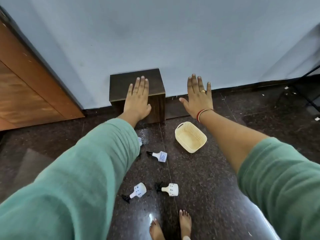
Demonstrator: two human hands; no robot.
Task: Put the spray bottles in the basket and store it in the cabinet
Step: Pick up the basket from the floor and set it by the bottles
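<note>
My left hand (137,97) and right hand (199,96) are stretched out flat, fingers spread, holding nothing. The left one shows in front of the dark cabinet (119,84) against the wall (173,40); a wooden door (26,87) stands off to its left. Below my right wrist the cream basket (200,135) sits empty on the floor (216,179). Three bottles (161,156) (139,189) (172,189) lie on their sides between my arms, well below both hands; my left sleeve (86,161) half hides a fourth (140,141). My bare feet (185,224) are nearest.

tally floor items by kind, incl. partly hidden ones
Spray bottles: 4, one mostly hidden behind the left sleeve
Basket: 1, empty
Cabinet: 1
Total: 6
</note>
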